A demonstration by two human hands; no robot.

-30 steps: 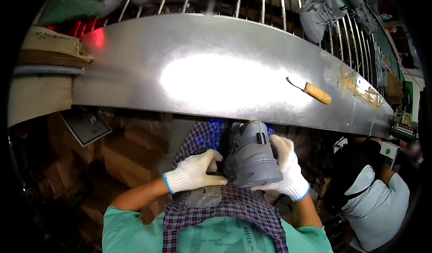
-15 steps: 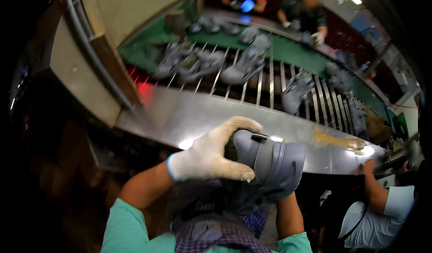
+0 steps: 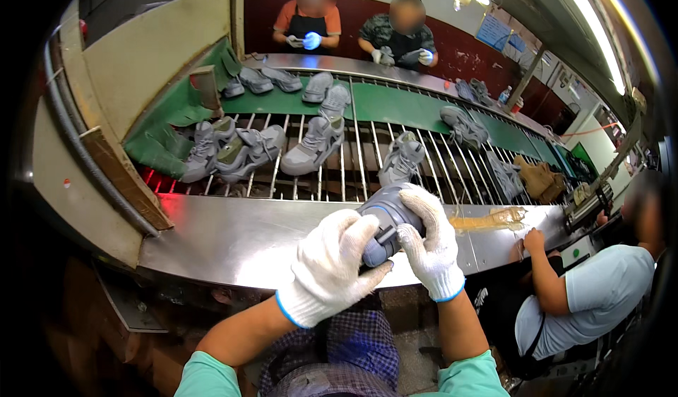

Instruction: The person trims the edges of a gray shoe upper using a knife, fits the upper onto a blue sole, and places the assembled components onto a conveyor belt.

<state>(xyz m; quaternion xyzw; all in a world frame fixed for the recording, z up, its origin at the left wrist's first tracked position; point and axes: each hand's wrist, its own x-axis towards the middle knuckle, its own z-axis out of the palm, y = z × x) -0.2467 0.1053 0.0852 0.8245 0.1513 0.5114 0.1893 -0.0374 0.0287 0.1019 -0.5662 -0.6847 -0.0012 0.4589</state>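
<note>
A grey shoe (image 3: 385, 212) is held between my two gloved hands above the near edge of the metal ledge, its heel end toward me. My left hand (image 3: 328, 266), in a white knit glove with a blue cuff, grips the shoe's left side, thumb below and fingers curled above. My right hand (image 3: 432, 245), gloved the same way, wraps the right side with its thumb near the heel. The toe end is mostly hidden. Just beyond the held shoe, a laced grey shoe (image 3: 403, 158) stands on the roller conveyor.
Past the metal ledge (image 3: 212, 238), the conveyor (image 3: 360, 157) carries several grey shoes, a shoe pair (image 3: 236, 150) among them. Brown tape (image 3: 487, 219) sticks to the ledge. Two people work across the conveyor; another person (image 3: 593, 298) sits at my right. A tan panel (image 3: 162, 58) bounds the left.
The shoe has been turned and moved out over the ledge. My right hand, hidden before, now shows gripping it. The view has shifted, bringing more of the conveyor's far side into sight.
</note>
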